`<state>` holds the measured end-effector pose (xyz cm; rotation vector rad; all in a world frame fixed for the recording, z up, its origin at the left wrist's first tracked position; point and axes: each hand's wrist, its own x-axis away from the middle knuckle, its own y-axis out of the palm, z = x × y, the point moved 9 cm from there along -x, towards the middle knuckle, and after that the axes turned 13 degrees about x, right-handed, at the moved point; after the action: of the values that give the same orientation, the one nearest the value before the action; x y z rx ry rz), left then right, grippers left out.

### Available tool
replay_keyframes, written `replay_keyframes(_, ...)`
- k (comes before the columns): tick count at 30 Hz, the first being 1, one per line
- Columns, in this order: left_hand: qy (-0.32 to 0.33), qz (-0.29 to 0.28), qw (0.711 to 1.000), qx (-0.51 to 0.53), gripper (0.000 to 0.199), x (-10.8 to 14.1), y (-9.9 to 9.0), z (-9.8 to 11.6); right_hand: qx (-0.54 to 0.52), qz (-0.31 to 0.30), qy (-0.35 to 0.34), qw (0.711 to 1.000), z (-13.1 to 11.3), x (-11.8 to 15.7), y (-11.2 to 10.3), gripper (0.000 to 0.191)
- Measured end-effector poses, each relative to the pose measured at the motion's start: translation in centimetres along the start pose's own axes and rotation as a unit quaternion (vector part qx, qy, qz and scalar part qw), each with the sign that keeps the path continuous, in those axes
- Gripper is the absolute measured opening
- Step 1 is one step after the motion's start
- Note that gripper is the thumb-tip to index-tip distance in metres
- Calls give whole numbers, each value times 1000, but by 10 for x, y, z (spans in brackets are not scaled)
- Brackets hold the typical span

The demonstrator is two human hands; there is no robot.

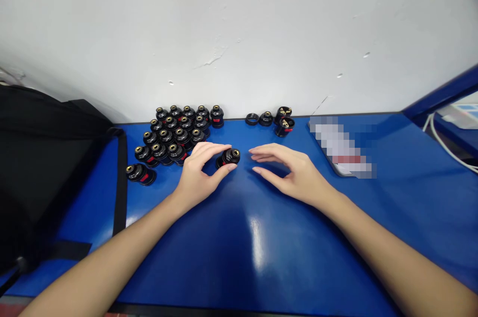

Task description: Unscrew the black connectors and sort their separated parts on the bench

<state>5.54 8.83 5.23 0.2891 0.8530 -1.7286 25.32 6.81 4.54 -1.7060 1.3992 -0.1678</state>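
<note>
My left hand point(201, 170) has its thumb and fingers around a black cylindrical part point(228, 158) with a brass-ringed top and a red mark, tilted to the right. To the right of it, my right hand point(289, 170) is held with fingers and thumb apart and nothing between them. Several similar black parts point(171, 124) stand in rows behind and left of my left hand. Behind my right hand lie a black ring point(252, 119), a black cap point(266, 118) and two open black cups point(285, 127) with brass pieces inside.
A black bag point(45, 158) with straps covers the left side of the blue table point(239, 257). A blurred-out phone-like slab point(338, 150) lies at the right. White cables point(444, 145) hang beyond it; a wall rises behind.
</note>
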Motion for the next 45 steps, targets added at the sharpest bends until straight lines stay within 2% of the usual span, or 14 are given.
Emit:
replay_keyframes(7, -81, -8, 991, 104, 37, 4, 6, -19, 33, 16, -30, 999, -5, -1, -4, 28)
replay_keyframes(13, -102, -42, 980, 168, 48, 9, 18, -26, 91, 20, -91, 991, -24, 0, -6, 52)
replay_keyframes(19, -13, -62, 994, 88, 39, 5, 16, -9, 96, -14, -151, 984, -38, 3, 3, 61)
replay_keyframes(23, 21, -64, 997, 37, 39, 4, 14, -3, 120, -26, -153, 981, -37, 4, 7, 65)
replay_keyframes(32, 4, -86, 995, -41, 44, 9, 19, -4, 178, 13, -90, 980, -20, -4, 0, 63)
replay_keyframes(37, 35, -156, 981, -105, 44, 17, 30, 1, 164, 36, -68, 983, -14, -18, -5, 55)
replay_keyframes(41, 36, -183, 976, -116, 42, 19, 34, 1, 152, 25, -61, 986, -13, -35, 3, 53)
replay_keyframes(45, 31, -188, 973, -129, 43, 19, 35, -2, 136, 10, -67, 988, -14, -56, 22, 55)
